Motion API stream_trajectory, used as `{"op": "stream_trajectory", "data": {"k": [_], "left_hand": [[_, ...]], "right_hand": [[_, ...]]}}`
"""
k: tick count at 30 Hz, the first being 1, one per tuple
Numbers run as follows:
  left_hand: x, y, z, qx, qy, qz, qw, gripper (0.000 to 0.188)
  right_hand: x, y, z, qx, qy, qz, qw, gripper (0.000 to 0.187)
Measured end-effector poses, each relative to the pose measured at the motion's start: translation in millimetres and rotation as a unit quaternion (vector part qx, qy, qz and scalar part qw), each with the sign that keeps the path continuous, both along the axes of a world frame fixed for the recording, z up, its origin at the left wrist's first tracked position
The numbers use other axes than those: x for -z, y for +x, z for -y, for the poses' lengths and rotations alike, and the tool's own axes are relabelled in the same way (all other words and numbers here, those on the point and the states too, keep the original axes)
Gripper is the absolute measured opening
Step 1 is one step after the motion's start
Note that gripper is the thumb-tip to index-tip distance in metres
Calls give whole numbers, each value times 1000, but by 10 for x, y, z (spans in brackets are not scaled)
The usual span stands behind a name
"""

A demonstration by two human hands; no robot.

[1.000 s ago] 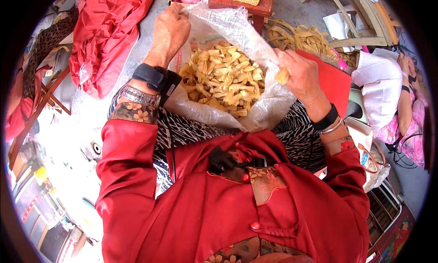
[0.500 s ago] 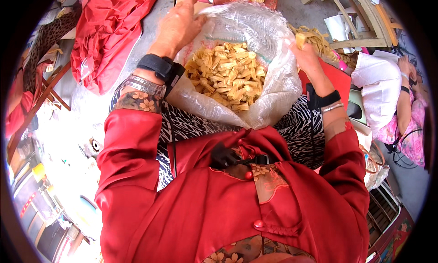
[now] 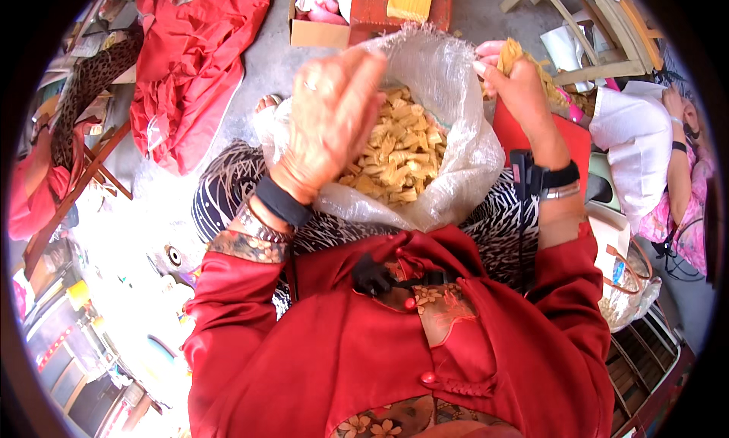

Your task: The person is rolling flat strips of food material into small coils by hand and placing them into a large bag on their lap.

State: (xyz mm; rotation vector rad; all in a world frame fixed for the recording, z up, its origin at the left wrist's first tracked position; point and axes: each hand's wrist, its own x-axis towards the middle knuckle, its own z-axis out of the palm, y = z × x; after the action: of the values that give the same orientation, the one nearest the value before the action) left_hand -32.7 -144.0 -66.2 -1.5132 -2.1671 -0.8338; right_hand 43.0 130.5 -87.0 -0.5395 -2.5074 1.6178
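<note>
A translucent woven plastic sack (image 3: 463, 172) stands between my knees with its mouth open. Inside lies a heap of small folded, knotted yellow pieces (image 3: 399, 153), like dried strips or bean curd knots; I cannot tell the material. Over the sack's left side is my left hand (image 3: 334, 115), its fingers stretched out and nothing seen in them; it hides part of the heap. Beyond the right rim, my right hand (image 3: 518, 85) pinches a yellow folded piece (image 3: 512, 54) between thumb and fingers.
Ahead, a yellow block (image 3: 410, 1) rests on a red stool (image 3: 368, 16), beside a cardboard box (image 3: 319, 34). Red cloth (image 3: 194, 66) lies at left. A wooden frame (image 3: 607, 28) stands far right, near a seated person in white (image 3: 626, 145). A bag (image 3: 626, 286) sits by my right elbow.
My left hand has come off the sack's far left rim and moved nearer, over its left side. The right hand has shifted slightly right, still with a yellow piece. The sack's far rim has sunk.
</note>
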Motion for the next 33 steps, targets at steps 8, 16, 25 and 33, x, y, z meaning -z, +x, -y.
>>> {"op": "stream_trajectory", "data": {"k": [8, 16, 25, 33], "left_hand": [[670, 80, -114, -39, -248, 191, 949, 23], [820, -682, -174, -65, -131, 296, 944, 36], [236, -453, -343, -28, -140, 360, 922, 57], [-33, 244, -395, 113, 0, 779, 617, 54]], "right_hand": [[141, 438, 460, -289, 386, 67, 874, 23], [306, 57, 366, -239, 376, 86, 891, 31], [20, 53, 393, -199, -18, -4, 980, 16], [-457, 225, 622, -206, -142, -89, 964, 27]]}}
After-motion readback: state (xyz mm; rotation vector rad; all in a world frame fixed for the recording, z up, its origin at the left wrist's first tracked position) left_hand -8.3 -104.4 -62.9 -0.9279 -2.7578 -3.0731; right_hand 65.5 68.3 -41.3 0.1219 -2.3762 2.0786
